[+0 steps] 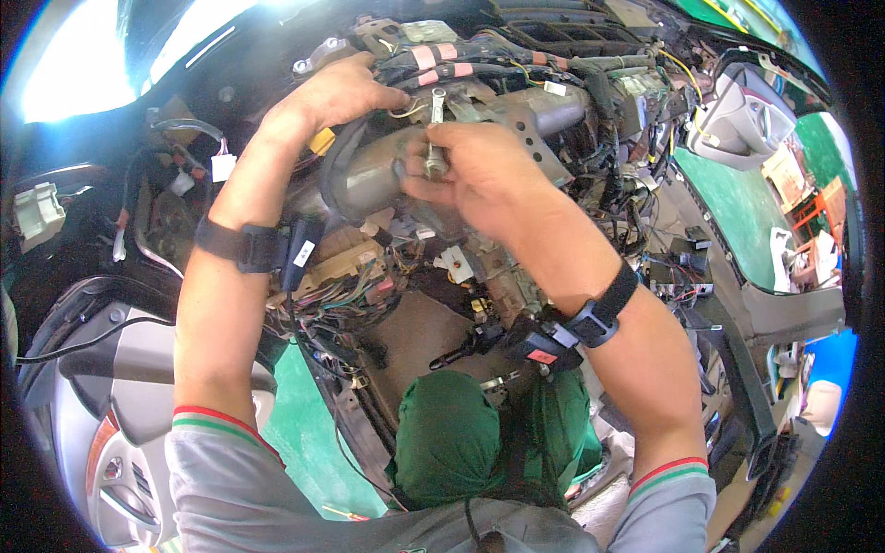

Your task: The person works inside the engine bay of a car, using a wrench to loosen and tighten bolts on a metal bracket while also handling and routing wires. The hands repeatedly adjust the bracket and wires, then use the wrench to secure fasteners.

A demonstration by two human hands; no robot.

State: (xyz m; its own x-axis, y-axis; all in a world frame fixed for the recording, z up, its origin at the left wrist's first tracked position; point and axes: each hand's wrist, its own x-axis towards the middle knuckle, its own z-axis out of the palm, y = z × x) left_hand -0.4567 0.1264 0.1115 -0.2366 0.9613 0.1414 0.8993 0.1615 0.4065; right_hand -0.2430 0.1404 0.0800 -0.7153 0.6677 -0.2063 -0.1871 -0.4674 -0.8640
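Closest to me are the person's grey sleeves (217, 479), edged in red and green, and a green-clad knee (447, 424), bent inside a car whose front panel is stripped down to metal and wiring. Each forearm wears a black strap (221, 241) with a small dark box (300, 258) attached. Low at the left edge of the car stands a grey door (138, 396) with a strip of wood-coloured trim. Past the knee, a tangle of coloured wires (359, 295) hangs beneath a thick metal beam (369, 175) running across the car. The right hand (479, 170) is in front of the middle of that beam, fingers closed around a shiny wrench (437, 109), whose upper end sticks up clear of the fist. The left hand (336, 92) reaches in farther, over the far side of the beam toward its left end, its back up and one finger stretched toward the wrench's top; I cannot tell whether it grips anything. A yellow plug (322, 141) sits just under its wrist. Behind the wrench runs a dark cable bundle (479, 60) wrapped here and there in pink tape. Off beyond the car's right edge, another door (747, 115) stands above a green floor (728, 212).
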